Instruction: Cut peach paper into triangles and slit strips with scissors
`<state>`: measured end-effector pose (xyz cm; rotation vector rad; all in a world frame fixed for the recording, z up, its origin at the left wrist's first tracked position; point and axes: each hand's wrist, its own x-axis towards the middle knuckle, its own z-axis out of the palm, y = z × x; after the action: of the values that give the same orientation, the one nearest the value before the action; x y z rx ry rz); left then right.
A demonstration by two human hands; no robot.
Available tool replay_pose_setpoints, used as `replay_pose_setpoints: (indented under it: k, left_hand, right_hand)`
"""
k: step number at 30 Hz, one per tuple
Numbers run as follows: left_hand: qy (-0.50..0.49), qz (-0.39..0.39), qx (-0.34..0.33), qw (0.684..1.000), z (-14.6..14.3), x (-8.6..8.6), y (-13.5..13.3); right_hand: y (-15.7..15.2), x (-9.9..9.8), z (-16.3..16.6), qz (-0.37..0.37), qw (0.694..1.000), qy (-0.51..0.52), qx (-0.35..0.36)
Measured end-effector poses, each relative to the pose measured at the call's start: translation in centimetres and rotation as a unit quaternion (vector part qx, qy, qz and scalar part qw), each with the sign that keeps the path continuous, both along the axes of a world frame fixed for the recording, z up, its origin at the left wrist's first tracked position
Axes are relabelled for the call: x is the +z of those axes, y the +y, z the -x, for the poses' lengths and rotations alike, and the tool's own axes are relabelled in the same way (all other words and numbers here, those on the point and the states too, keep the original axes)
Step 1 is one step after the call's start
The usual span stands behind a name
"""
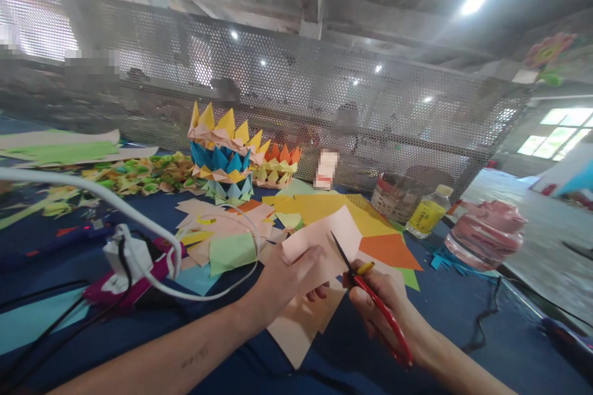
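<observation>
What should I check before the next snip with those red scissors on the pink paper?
1. Left hand gripping the pink paper: ok.
2. Right hand holding the scissors by the red handles: ok.
3. Left fingers away from the blades: ok, but close.
4. Blades open or shut: cannot tell, they show as one thin dark line.
5. White cable off the pink paper: ok, it loops to the left.
6. Line to follow drawn on the paper: cannot tell.
</observation>
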<state>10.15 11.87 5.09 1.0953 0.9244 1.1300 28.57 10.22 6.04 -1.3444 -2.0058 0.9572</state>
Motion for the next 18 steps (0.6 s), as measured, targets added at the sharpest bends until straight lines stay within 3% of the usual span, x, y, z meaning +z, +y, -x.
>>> replay_pose_setpoints:
  k: [12, 18]
  left_hand:
    - [-0.005, -0.015, -0.006, 1.0, -0.06, -0.31, 0.11]
    - [0.0, 0.008, 0.001, 1.0, -0.03, 0.13, 0.03]
  right_hand:
    - [0.32, -0.61, -0.05, -0.063, 0.997, -0.045, -0.031]
    - [0.43, -0.78, -0.41, -0.052, 0.998, -0.03, 0.014]
